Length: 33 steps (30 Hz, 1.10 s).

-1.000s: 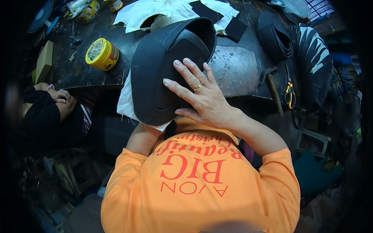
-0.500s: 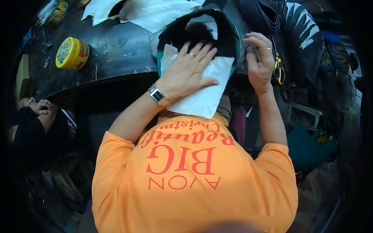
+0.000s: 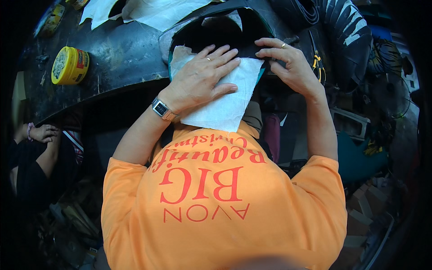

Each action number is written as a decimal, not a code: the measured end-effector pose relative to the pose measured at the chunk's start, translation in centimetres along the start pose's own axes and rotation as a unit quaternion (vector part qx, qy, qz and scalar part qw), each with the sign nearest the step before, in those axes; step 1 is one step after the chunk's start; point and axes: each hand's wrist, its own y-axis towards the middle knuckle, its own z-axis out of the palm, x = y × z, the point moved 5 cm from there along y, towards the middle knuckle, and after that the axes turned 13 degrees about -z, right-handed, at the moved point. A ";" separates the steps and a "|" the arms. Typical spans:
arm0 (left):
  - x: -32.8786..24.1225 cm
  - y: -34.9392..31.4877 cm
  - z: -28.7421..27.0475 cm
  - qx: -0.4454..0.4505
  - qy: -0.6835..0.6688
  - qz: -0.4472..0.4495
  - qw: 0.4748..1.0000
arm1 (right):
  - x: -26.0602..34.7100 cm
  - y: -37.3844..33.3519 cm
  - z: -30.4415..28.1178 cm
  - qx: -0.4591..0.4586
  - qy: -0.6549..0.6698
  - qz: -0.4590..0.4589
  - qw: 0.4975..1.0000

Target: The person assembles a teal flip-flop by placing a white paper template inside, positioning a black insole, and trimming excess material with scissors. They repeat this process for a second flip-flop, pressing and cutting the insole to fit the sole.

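My left hand (image 3: 208, 76) lies flat with spread fingers on a white piece of cloth (image 3: 215, 110). The cloth drapes over the near lip of a hollow dark shell (image 3: 189, 38) with a green edge, and its lower corner hangs toward my shirt. At the shell's right rim is my right hand (image 3: 290, 63), fingers curved and apart, with nothing visible between them. Whether its fingertips touch the rim or the cloth corner, I cannot tell. The shell's inside is mostly in shadow.
A yellow tub (image 3: 70, 65) stands on the dark worktable (image 3: 121, 58) at left. White sheets (image 3: 157, 12) lie at the back. Yellow-handled scissors (image 3: 317, 67) and dark layered pieces (image 3: 348, 45) are at right. Another person's hand (image 3: 43, 133) rests at far left.
My right hand has moved left to the shell's rim, its fingers now pointing inward. My left hand stays flat on the cloth. The whole view has shifted slightly.
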 end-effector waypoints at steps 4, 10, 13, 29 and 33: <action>0.0 0.0 0.3 0.015 0.009 -0.005 1.000 | -0.4 0.4 0.4 -0.007 -0.037 0.010 0.999; -0.1 -0.1 0.4 0.010 0.008 0.005 1.000 | 0.2 1.1 1.1 -0.091 -0.081 -0.068 0.990; 0.0 -0.1 0.4 0.015 0.008 0.004 1.000 | 0.2 1.1 1.0 -0.085 -0.099 -0.097 0.987; -0.4 0.4 0.0 0.018 0.036 -0.008 0.999 | -0.3 2.4 1.5 -0.172 -0.075 -0.034 0.982; -0.8 0.6 0.1 0.017 0.034 -0.021 0.999 | -0.4 0.3 1.7 -0.124 0.025 -0.033 0.991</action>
